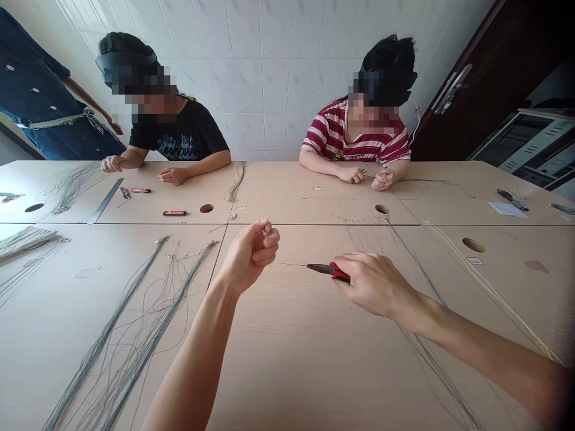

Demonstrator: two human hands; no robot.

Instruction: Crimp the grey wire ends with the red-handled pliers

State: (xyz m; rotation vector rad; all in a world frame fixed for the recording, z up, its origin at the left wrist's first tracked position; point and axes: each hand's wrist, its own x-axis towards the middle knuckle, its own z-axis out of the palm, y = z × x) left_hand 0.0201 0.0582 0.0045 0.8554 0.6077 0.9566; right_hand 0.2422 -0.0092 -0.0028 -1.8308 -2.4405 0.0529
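Observation:
My right hand (375, 281) is closed around a pair of pliers (320, 269) with red-and-black handles, the dark jaws pointing left. From the jaw tips a thin cord (290, 264) runs left to my left hand (257, 246), which is curled closed with the thumb on top. My fingers hide the cord's other end. To the left of my left forearm lie two long bundles of grey cords (121, 314) with small metallic bits at their far ends, and loose strands between them. Another grey bundle (411, 251) passes beneath my right arm.
Yellowish cords (483, 275) lie at the right. Across the table (278, 353) sit two people, one in a black shirt (193, 134), one in a striped shirt (335, 134). A ruler (106, 200), a red-and-black utility knife (174, 213) and cable holes (206, 208) are at the far left.

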